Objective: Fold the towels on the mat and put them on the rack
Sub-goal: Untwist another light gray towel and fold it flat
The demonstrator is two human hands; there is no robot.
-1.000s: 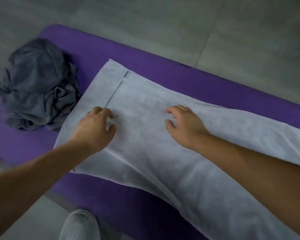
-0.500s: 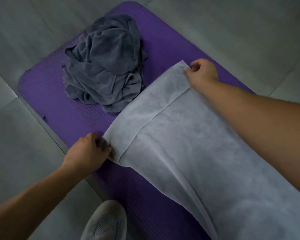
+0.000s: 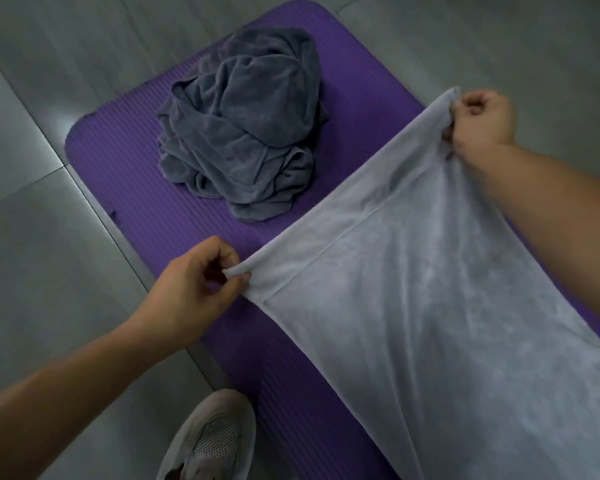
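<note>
A long white towel point(image 3: 413, 289) lies lengthwise on the purple mat point(image 3: 125, 161), running off the frame at the lower right. Its short end is lifted off the mat. My left hand point(image 3: 194, 289) pinches the near corner of that end. My right hand point(image 3: 478, 119) grips the far corner, held higher. A crumpled dark grey towel point(image 3: 243, 123) sits in a heap on the mat's far end, just beyond the white towel's raised edge. No rack is in view.
Grey floor tiles point(image 3: 32, 237) surround the mat on all sides. My grey shoe point(image 3: 208, 441) stands on the floor at the mat's near edge, at the bottom of the view.
My hands went from resting flat on the white towel to its two end corners, took hold of them, and have now lifted that end off the mat.
</note>
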